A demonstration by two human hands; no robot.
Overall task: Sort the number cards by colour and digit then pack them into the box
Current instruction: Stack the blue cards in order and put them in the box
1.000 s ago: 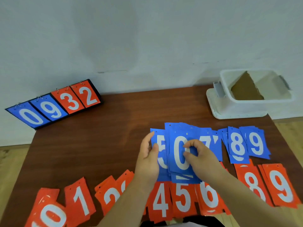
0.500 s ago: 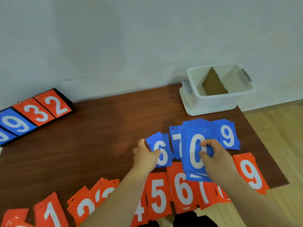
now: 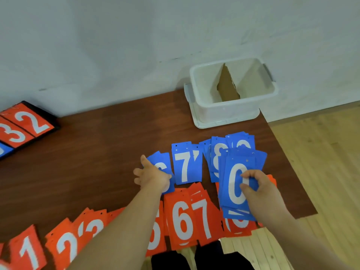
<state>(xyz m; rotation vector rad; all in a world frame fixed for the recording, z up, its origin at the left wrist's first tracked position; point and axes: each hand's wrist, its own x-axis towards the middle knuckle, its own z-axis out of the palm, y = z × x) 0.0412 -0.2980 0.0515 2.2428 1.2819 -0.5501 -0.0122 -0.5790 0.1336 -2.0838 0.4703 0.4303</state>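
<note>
Blue 0-topped stack (image 3: 236, 199) is now shifted right, clear of blue 7 pile (image 3: 187, 164), and gripped by right hand (image 3: 259, 190); left hand (image 3: 153, 177) is kept on blue 6 pile (image 3: 162, 163), grasp not discernible; gathering is judged ongoing, box (image 3: 233, 108) unpacked.

Both hands out over the sorting, one flat and one gripping

The left forearm (image 3: 120, 227) reaches up from the lower left, and the left hand (image 3: 153, 177) lies palm down on a blue 6 card (image 3: 162, 162), one finger stretched straight ahead and the others splayed to the left. The right forearm (image 3: 288, 227) comes in from the lower right. The right hand (image 3: 261, 190) grips a stack of blue cards (image 3: 239, 158) by its right edge, fingers (image 3: 251, 174) curled over the face and the thumb pressed just below them.
</note>
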